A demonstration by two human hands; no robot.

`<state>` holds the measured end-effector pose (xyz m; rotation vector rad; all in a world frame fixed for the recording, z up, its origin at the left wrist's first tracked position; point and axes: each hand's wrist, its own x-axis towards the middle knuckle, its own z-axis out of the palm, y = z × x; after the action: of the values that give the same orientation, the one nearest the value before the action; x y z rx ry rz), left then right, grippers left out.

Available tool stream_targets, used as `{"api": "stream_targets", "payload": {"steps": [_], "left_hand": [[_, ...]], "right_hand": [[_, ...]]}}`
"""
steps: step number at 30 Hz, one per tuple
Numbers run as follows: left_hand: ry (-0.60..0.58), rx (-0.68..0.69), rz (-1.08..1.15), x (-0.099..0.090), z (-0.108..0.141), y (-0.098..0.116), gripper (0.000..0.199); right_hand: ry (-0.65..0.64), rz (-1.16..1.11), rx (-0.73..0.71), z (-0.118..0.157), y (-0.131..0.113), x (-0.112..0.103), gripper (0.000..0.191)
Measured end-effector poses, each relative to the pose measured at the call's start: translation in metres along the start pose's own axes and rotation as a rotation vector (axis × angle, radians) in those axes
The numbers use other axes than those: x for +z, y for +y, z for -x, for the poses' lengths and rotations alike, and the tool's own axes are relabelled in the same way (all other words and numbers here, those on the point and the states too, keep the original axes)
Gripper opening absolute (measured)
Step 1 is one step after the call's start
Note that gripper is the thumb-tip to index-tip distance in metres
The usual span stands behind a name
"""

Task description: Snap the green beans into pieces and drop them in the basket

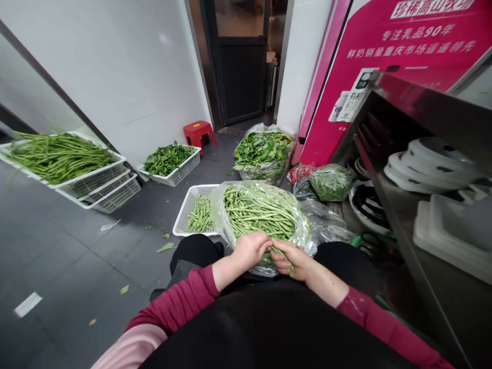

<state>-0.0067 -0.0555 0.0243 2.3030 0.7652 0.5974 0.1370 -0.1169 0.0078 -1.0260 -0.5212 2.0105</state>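
Both hands meet over the near edge of a clear plastic bag (221, 205) filled with long green beans (265, 212). My right hand (294, 259) is closed around a few green beans (282, 252), whose ends poke out below the fingers. The fingertips of my left hand (251, 250) are pinched at the upper end of these beans, touching the right hand; what exactly they grip is hidden. Left of the bag, partly behind it, a white perforated basket (184, 212) holds short pieces of green bean (200, 212).
Stacked white baskets (115, 192) with long green stalks (57, 156) stand at far left. Beyond are a basket of leafy greens (169, 159), a red stool (200, 134) and a bag of leaves (265, 148). A metal shelf (407, 220) bounds the right side. Scattered leaves lie on the floor.
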Motion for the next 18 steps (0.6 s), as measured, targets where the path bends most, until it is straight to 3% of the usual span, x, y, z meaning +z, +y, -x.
{"api": "stream_targets", "payload": {"steps": [4,7,9,11,12,14,16,18], "left_hand": [[-0.185,0.150,-0.262,0.002,-0.005,-0.020,0.014],[-0.293,0.107,-0.411,-0.002,-0.012,-0.039,0.011],[-0.318,0.032,-0.454,-0.004,-0.017,-0.051,0.014],[-0.298,0.008,-0.440,-0.003,-0.021,-0.056,0.018],[-0.273,0.009,-0.424,-0.001,-0.023,-0.057,0.022],[-0.237,0.008,-0.396,0.005,-0.026,-0.054,0.031],[-0.261,-0.016,-0.373,0.013,-0.027,-0.049,0.033],[-0.341,-0.029,-0.340,0.019,-0.024,-0.046,0.027]], "right_hand": [[0.172,0.144,-0.032,-0.003,0.004,0.000,0.030],[0.293,0.371,-0.158,-0.001,-0.004,-0.010,0.032],[0.439,0.659,-0.299,-0.003,-0.017,-0.021,0.032],[0.667,1.077,-0.409,-0.011,-0.033,-0.035,0.028],[0.784,1.308,-0.410,-0.018,-0.040,-0.042,0.024],[0.903,1.684,-0.279,-0.035,-0.052,-0.054,0.017],[0.913,1.868,-0.161,-0.052,-0.059,-0.061,0.020],[0.897,1.917,-0.132,-0.063,-0.063,-0.063,0.027]]}}
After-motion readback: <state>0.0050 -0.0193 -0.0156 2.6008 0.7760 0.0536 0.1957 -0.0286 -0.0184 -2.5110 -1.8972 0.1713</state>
